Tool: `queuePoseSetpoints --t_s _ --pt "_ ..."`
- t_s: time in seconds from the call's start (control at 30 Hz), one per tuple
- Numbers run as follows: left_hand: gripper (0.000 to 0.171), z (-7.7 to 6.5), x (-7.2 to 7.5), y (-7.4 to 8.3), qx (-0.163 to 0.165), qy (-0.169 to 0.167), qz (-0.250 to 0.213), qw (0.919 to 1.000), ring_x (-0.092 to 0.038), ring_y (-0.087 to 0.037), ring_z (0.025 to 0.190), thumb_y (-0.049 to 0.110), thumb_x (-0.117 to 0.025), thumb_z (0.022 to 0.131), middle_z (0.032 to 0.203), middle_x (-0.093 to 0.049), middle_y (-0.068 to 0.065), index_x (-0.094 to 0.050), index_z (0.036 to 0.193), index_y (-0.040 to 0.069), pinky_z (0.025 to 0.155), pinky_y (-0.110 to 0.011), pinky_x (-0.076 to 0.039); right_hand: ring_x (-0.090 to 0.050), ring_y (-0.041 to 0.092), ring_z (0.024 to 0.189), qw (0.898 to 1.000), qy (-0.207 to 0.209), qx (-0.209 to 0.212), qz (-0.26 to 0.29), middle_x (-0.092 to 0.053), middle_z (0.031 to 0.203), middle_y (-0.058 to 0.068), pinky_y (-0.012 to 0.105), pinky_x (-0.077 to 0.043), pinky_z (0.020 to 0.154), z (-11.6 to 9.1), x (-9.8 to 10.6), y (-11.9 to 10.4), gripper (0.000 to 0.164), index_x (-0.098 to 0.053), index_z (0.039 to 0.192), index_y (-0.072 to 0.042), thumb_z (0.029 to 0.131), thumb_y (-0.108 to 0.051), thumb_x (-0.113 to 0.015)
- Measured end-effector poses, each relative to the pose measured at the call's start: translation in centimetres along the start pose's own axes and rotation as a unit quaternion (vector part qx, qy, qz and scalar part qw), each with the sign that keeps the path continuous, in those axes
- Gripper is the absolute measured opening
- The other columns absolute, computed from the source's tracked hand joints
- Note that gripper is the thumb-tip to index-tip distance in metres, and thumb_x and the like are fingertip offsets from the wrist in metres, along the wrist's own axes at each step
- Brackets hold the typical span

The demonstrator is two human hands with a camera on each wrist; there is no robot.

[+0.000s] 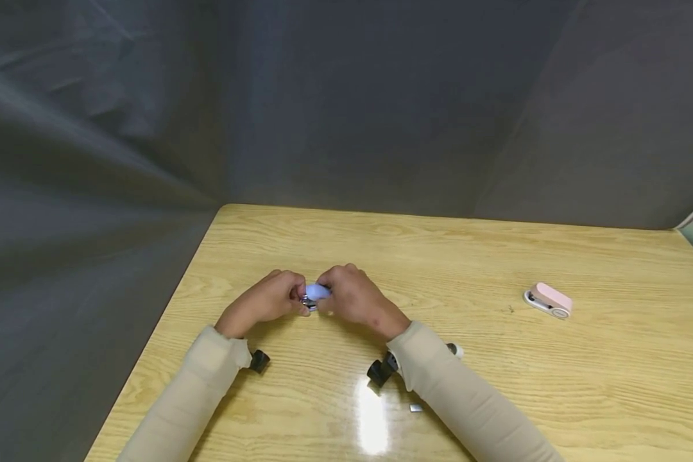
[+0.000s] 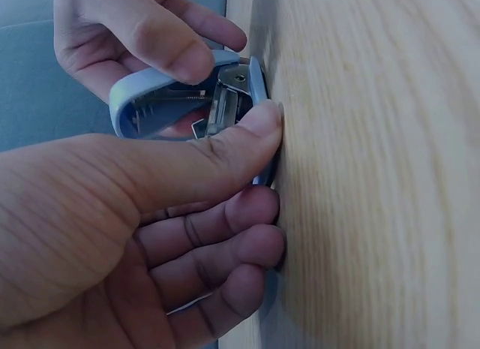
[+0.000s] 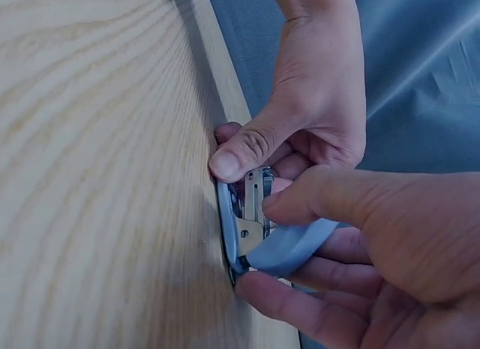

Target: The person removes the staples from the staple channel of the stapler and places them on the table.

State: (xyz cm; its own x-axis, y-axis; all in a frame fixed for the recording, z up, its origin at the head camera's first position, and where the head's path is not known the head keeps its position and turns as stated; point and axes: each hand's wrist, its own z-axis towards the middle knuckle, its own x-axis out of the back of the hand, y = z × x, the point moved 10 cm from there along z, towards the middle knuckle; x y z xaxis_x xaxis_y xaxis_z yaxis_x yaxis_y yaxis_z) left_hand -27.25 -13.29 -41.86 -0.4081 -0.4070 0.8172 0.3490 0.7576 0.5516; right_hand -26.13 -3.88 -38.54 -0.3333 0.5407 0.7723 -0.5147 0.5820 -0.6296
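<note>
Between both hands, low at the wooden table, is a small light-blue stapler (image 1: pixel 318 292) with its top cover swung up. Its metal staple channel (image 2: pixel 223 107) and a spring show inside. My left hand (image 1: pixel 273 296) pinches the base end, thumb on top and fingers curled below, as the left wrist view shows. The raised cover (image 3: pixel 294 245) is gripped by my right hand (image 1: pixel 355 296), whose thumb lies near the metal channel in the right wrist view. Whether any staples sit in the channel, I cannot tell.
A pink and white stapler (image 1: pixel 548 299) lies on the table (image 1: pixel 612 359) to the right. Near my right forearm is a small silvery piece (image 1: pixel 416 407), with a white-ended object (image 1: pixel 455 350) partly hidden by the sleeve. Dark sheeting (image 1: pixel 381 109) hangs behind and at left.
</note>
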Motion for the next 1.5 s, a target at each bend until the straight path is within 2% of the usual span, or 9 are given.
queuePoseSetpoints --t_s 0.07,0.13,0.37,0.63,0.9,1.17,1.33,1.5 --pt "0.024 0.0 -0.1 -0.1 -0.003 0.001 -0.001 1.0 -0.046 -0.012 0.064 0.011 -0.085 0.086 0.07 -0.057 0.004 -0.062 0.081 0.011 0.062 -0.029 -0.04 -0.048 0.008 0.058 1.0 -0.003 -0.007 0.003 -0.067 0.073 0.0 0.024 -0.041 0.057 -0.1 0.0 0.2 0.013 -0.074 0.082 -0.008 0.09 -0.013 -0.083" --pt "0.024 0.0 -0.1 -0.1 0.0 0.0 -0.003 1.0 -0.046 -0.012 0.064 0.011 -0.086 0.086 0.07 -0.057 0.004 -0.063 0.081 0.011 0.062 -0.029 -0.04 -0.047 0.008 0.057 1.0 -0.005 -0.012 0.011 -0.065 0.07 -0.001 0.024 -0.041 0.055 -0.1 0.0 0.2 0.016 -0.072 0.081 -0.008 0.09 -0.014 -0.083" --pt "0.025 -0.3 0.2 0.0 0.001 0.007 -0.011 0.9999 -0.046 -0.013 0.064 0.012 -0.087 0.085 0.069 -0.057 0.004 -0.062 0.079 0.011 0.063 -0.03 -0.04 -0.058 0.011 0.065 0.998 -0.009 -0.051 0.022 -0.066 0.081 0.001 0.027 -0.049 0.061 0.0 0.1 0.9 0.016 -0.07 0.098 -0.004 0.089 -0.01 -0.081" --pt "0.024 -0.4 -0.2 0.0 0.005 -0.002 -0.024 0.9997 -0.044 -0.011 0.061 0.011 -0.086 0.086 0.068 -0.056 0.003 -0.063 0.081 0.011 0.06 -0.028 -0.039 -0.051 0.011 0.06 0.995 -0.015 -0.086 0.052 -0.064 0.075 -0.001 0.026 -0.043 0.057 -0.4 0.3 1.8 0.012 -0.068 0.089 -0.009 0.09 -0.013 -0.079" --pt "0.023 -0.3 0.0 -0.2 0.007 0.002 -0.028 0.9996 -0.046 -0.014 0.063 0.011 -0.085 0.086 0.069 -0.057 0.002 -0.063 0.081 0.011 0.061 -0.03 -0.04 -0.055 0.012 0.065 0.993 -0.023 -0.101 0.06 -0.066 0.079 -0.002 0.027 -0.046 0.062 -0.4 0.7 2.5 0.012 -0.073 0.096 -0.007 0.087 -0.01 -0.079" --pt "0.022 -0.3 0.1 0.0 0.0 0.005 -0.036 0.9993 -0.046 -0.014 0.062 0.009 -0.085 0.086 0.069 -0.058 0.003 -0.063 0.081 0.011 0.063 -0.031 -0.041 -0.053 0.012 0.064 0.99 -0.04 -0.107 0.08 -0.066 0.08 0.0 0.027 -0.045 0.061 -0.6 1.0 2.7 0.02 -0.072 0.106 -0.002 0.087 -0.009 -0.076" --pt "0.023 -0.3 0.1 0.1 -0.002 0.005 -0.038 0.9993 -0.045 -0.013 0.062 0.009 -0.085 0.086 0.07 -0.058 0.002 -0.063 0.081 0.011 0.061 -0.029 -0.04 -0.063 0.014 0.08 0.992 -0.036 -0.096 0.078 -0.071 0.097 0.002 0.031 -0.051 0.073 -0.8 1.7 2.1 0.031 -0.07 0.118 0.0 0.09 -0.009 -0.072" --pt "0.024 -0.3 0.2 0.2 -0.005 0.008 -0.042 0.9991 -0.045 -0.012 0.061 0.008 -0.086 0.084 0.071 -0.056 0.001 -0.062 0.081 0.01 0.059 -0.028 -0.039 -0.068 0.02 0.099 0.996 0.007 -0.076 0.052 -0.074 0.109 0.01 0.035 -0.054 0.085 -0.9 3.0 1.0 0.024 -0.072 0.118 0.001 0.095 0.0 -0.062"
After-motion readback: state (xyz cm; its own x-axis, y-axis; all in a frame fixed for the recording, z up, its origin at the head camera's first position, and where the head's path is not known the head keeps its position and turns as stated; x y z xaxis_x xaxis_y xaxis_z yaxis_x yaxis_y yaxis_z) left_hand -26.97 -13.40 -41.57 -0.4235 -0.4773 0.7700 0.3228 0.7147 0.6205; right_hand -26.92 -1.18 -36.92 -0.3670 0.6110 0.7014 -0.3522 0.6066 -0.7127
